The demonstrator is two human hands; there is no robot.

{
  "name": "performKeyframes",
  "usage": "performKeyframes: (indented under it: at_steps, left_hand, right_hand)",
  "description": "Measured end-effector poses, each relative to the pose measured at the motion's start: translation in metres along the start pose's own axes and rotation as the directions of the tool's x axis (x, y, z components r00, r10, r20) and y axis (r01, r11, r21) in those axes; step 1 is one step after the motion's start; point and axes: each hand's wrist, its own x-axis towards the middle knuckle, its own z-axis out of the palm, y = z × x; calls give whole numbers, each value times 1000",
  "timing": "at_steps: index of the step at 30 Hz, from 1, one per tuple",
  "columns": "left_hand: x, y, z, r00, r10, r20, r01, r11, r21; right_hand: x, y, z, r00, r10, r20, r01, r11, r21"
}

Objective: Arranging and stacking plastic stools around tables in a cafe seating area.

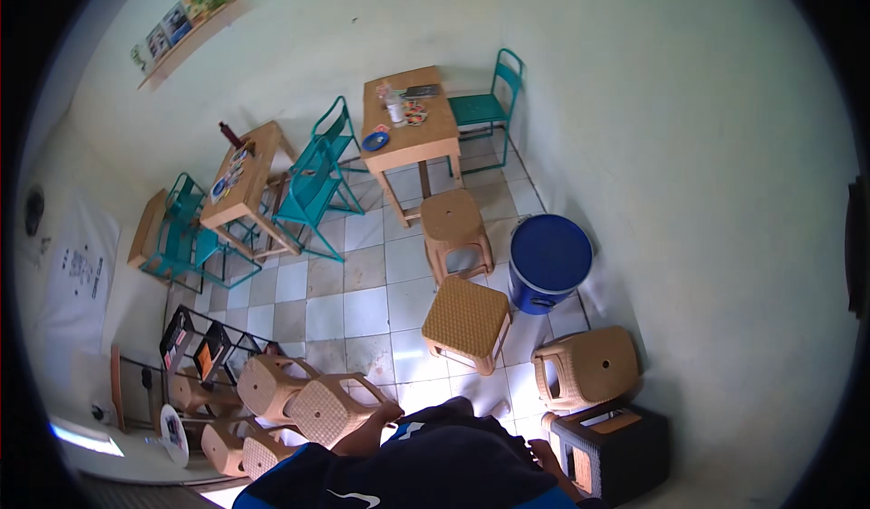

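Observation:
My left hand (387,414) hangs at the left of my dark shirt, at the edge of a tan woven-pattern plastic stool (328,411). Whether it touches that stool is unclear, and its fingers are too small to make out. On the other side, my right hand (543,455) is low beside my body, close to a black box (625,455) with a tan front panel. Its fingers are partly hidden by the shirt. Ahead of me on the tiled floor stand two more tan stools, a nearer one (467,319) and a farther one (453,223).
A blue lidded drum (549,260) stands by the right wall. Another stool (594,366) is near the black box. Wooden tables (412,146) with teal chairs (313,192) are at the back. Several stools (267,387) and a black metal rack (204,341) fill the left.

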Motion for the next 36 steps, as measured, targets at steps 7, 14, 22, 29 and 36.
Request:
performKeyframes:
  at_steps: [7, 14, 22, 29, 36]
  left_hand:
    - [-73, 21, -9, 914, -383, -133, 310, 872, -380]
    - [-76, -65, -36, 960, -135, -247, 132, 991, -30]
    - [-84, -103, -80, 912, -252, -322, 312, 939, 147]
    - [-77, -91, -118, 904, -418, -91, 340, 831, -441]
    - [-62, -113, -140, 901, -428, -63, 360, 822, -442]
  right_hand:
    - [-12, -75, 28, 990, -120, -69, 110, 986, -127]
    - [-3, -110, 91, 998, -56, 37, 64, 958, -280]
    - [63, -179, 217, 852, -378, 363, 486, 311, -817]
    - [37, -248, 309, 945, -275, 175, 324, 738, -592]
    - [130, -288, 317, 686, -92, 721, 541, -597, -592]
